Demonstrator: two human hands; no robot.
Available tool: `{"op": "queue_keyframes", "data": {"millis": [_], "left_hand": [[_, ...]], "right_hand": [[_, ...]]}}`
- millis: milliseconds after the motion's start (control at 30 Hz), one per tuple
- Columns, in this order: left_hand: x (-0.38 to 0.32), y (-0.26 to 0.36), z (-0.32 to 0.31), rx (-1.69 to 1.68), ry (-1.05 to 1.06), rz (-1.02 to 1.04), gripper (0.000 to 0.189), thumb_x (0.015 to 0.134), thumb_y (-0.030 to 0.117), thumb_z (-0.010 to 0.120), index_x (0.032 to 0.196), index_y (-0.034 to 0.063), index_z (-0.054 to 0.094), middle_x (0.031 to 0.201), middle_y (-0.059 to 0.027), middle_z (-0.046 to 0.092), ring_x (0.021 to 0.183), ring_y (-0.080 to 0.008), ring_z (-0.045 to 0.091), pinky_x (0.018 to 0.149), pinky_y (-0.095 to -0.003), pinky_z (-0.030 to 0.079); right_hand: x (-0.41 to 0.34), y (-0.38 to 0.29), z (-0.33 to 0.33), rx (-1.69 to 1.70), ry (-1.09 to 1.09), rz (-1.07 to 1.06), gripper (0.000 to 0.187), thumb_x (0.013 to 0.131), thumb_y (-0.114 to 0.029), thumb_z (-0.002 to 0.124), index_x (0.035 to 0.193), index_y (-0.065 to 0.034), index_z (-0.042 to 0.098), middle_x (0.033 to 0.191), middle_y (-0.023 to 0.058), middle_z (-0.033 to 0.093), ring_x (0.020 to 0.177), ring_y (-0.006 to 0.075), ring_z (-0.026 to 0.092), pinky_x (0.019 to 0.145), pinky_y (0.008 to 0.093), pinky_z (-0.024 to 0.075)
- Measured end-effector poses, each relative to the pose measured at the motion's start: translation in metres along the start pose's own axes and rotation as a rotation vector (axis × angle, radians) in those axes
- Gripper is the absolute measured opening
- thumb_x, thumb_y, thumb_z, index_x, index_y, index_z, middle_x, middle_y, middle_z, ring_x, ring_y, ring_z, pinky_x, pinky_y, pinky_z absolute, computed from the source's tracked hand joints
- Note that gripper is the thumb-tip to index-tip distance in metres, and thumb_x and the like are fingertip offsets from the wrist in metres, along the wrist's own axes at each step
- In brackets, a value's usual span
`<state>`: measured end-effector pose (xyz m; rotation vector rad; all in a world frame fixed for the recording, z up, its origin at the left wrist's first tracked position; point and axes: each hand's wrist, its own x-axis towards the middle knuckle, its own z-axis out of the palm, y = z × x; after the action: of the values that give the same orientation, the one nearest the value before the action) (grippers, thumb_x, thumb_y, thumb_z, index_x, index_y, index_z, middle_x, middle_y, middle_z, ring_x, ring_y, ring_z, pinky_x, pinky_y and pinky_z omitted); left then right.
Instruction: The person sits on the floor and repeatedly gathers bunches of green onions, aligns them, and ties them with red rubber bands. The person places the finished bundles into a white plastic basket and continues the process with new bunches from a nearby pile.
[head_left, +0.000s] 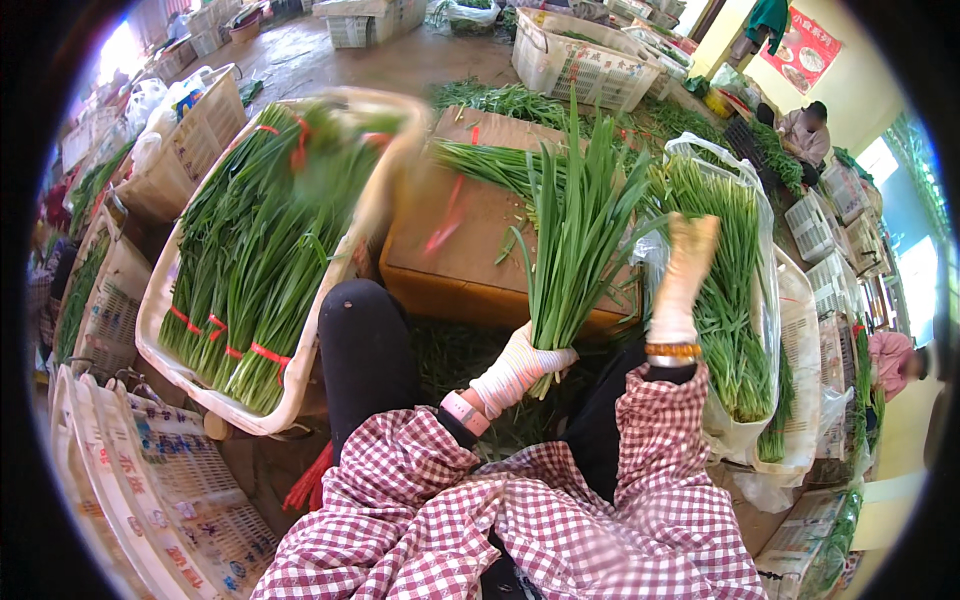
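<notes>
My left hand (529, 365), in a pale striped glove, grips the lower stems of a bunch of long green leaves (574, 247), probably garlic chives. The leaves fan upward over a cardboard-topped box (465, 255). Over at the right, my right hand (688, 251) is motion-blurred above loose chives (739, 315) in a plastic-lined crate (776, 390). Whether its fingers hold any leaves is unclear. Another bunch (495, 165) lies across the box, with a blurred red tie (448, 225) near it. Bundles bound in red (255, 315) fill a white plastic crate (296, 397) at my left.
Red tie strips (311, 476) hang beside my left knee (367, 330). Stacked white crates (157, 480) stand at lower left. A large crate (581, 64) and loose greens (502, 101) lie beyond the box. Two people (806, 135) are at the right, among more crates.
</notes>
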<state>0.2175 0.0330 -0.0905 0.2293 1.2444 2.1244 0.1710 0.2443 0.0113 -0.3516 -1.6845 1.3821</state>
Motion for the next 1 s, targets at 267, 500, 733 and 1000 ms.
{"op": "queue_keyframes", "data": {"millis": [267,500,733,1000], "left_hand": [[0.034,-0.04,-0.008,-0.037,0.238,0.201,0.06,0.075,0.009,0.082,0.126,0.0059,0.051,0.106,-0.0043,0.068,0.089,-0.0144,0.064,0.081,-0.0314,0.055],[0.045,-0.062,-0.016,0.006,0.283,0.181,0.073,0.07,0.013,0.084,0.133,0.0058,0.047,0.114,-0.0061,0.067,0.101,-0.0159,0.065,0.094,-0.0312,0.053],[0.03,-0.055,-0.016,-0.096,0.124,0.094,0.055,0.075,0.012,0.086,0.123,0.0047,0.059,0.099,-0.0035,0.069,0.082,-0.0128,0.063,0.074,-0.0297,0.052],[0.026,-0.066,-0.02,-0.468,-0.013,-0.143,0.057,0.089,0.061,0.067,0.116,0.0116,0.065,0.092,-0.0044,0.07,0.074,-0.0176,0.066,0.065,-0.032,0.056]], "right_hand": [[-0.107,-0.033,0.007,-0.48,-0.499,-0.263,0.041,0.078,-0.016,0.084,0.114,-0.0091,0.066,0.09,0.0042,0.067,0.068,0.0149,0.064,0.065,0.0318,0.0541],[-0.111,-0.006,0.022,-0.656,-0.452,-0.145,0.041,0.076,-0.016,0.084,0.109,-0.0118,0.061,0.077,0.0031,0.064,0.062,0.0216,0.064,0.061,0.0368,0.0519],[-0.105,0.035,0.021,-0.245,-0.511,0.181,0.022,0.088,0.0,0.069,0.109,-0.0049,0.065,0.077,-0.0014,0.062,0.065,0.0084,0.055,0.062,0.0249,0.0478],[-0.11,0.059,0.013,0.104,-0.493,0.332,0.011,0.096,-0.001,0.062,0.105,-0.0063,0.065,0.096,-0.0013,0.064,0.075,0.0068,0.055,0.07,0.0218,0.0476]]}}
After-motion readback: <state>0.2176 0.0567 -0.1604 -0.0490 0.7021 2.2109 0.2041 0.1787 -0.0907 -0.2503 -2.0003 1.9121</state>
